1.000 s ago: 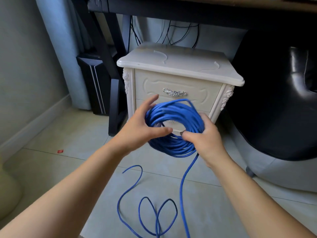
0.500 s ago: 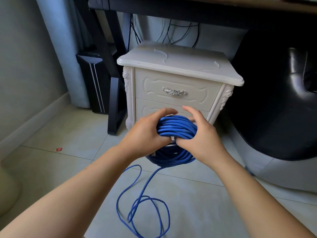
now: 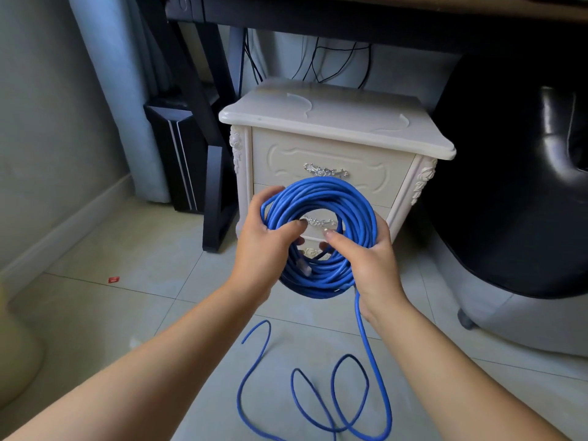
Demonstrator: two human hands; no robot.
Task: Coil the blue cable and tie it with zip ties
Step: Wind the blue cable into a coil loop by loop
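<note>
Cable (image 3: 321,189) is mostly wound into a fat ring, held up in the air right in front of the nightstand (image 3: 334,122). Left hand (image 3: 264,246) grips the ring at about 9 o'clock with its thumb hooked through the middle, and right hand (image 3: 369,265) grips it around 4 o'clock, thumb inside too. The loose part drops from about 5 o'clock and squiggles in a few loops on the floor (image 3: 127,313).
</note>
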